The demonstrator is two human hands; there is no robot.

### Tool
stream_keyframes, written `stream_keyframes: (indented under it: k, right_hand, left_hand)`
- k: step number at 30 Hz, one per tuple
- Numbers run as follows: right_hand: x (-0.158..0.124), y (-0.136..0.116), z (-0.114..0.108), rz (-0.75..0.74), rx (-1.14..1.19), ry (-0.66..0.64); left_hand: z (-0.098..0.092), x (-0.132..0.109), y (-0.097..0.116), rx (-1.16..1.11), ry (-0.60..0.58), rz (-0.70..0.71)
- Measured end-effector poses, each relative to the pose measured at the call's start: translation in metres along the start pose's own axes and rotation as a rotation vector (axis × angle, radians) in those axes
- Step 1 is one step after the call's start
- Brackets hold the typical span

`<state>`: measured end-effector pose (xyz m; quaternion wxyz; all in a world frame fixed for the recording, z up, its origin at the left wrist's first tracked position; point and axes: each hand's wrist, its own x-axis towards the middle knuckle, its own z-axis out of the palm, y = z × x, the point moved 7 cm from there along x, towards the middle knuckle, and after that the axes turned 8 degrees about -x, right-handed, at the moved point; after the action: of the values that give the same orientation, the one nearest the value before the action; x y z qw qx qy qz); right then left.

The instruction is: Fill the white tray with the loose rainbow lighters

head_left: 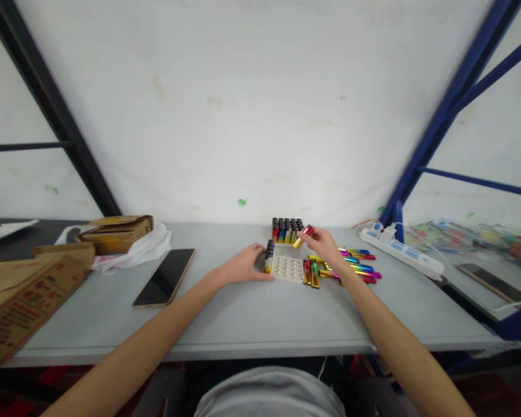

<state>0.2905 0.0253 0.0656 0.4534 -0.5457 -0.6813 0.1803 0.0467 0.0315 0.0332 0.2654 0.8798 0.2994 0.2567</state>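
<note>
Grey tabletop (234,315), white wall (252,116) (left hand (244,264) around tray (287,269) end, right hand (323,243) around lighter (301,238))

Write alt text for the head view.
The right hand holds a shiny lighter near a partly filled white tray, the left hand at its left side. Loose lighters lie to the right, a smartphone to the left.

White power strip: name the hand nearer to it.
Right. The right hand is to the left of the power strip; the left hand is farther left, at the white tray's left end.
</note>
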Motion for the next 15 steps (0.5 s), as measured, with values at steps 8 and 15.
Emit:
stream_keyframes:
  k: [8,15]
  right_hand:
    - [-0.015,-0.024,0.037,0.047,0.363,-0.19]
    - [-0.017,-0.01,0.047,0.184,0.169,-0.058]
  left_hand:
    - [0.005,0.001,0.0,0.022,0.012,-0.012]
    - [0.006,0.001,0.001,0.032,0.024,-0.009]
